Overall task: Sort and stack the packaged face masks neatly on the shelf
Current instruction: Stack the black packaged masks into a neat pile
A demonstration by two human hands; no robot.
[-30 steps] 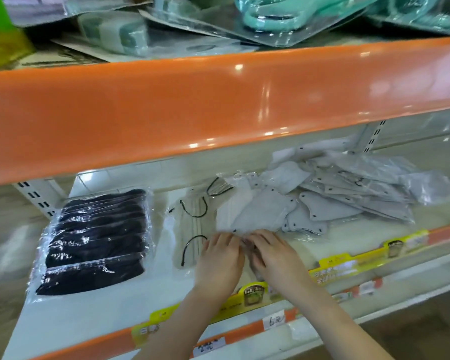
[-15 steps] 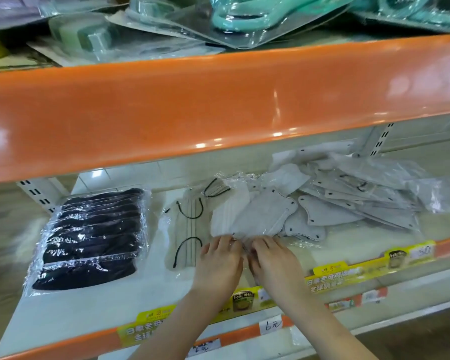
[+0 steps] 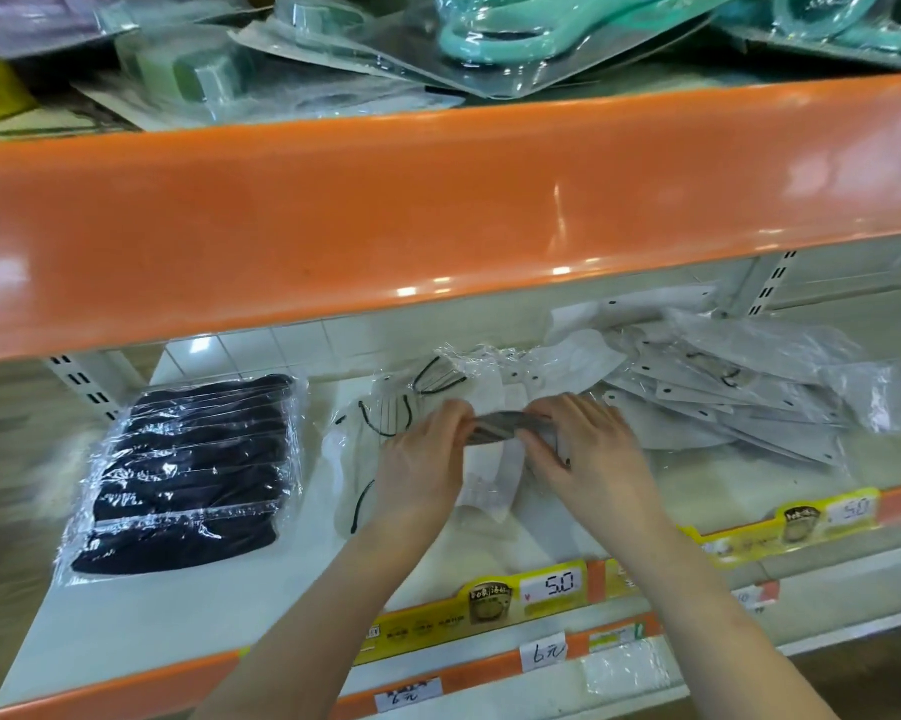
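Both hands, the left hand (image 3: pixel 421 459) and right hand (image 3: pixel 591 449), are now pinching a small bundle of grey masks (image 3: pixel 508 427), seemingly lifted edge-on since 1 second ago, above the shelf (image 3: pixel 141 631) mid-front edge, suggesting they are squaring it for stacking.

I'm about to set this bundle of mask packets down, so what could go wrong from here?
1. Both hands, left hand and right hand, pinch the slippery gray mask packets only at the ends, so the middle ones could slide out.
2. The loose gray mask pile beside them is splayed and may get nudged.
3. The white mask with black ear loops beneath could snag.
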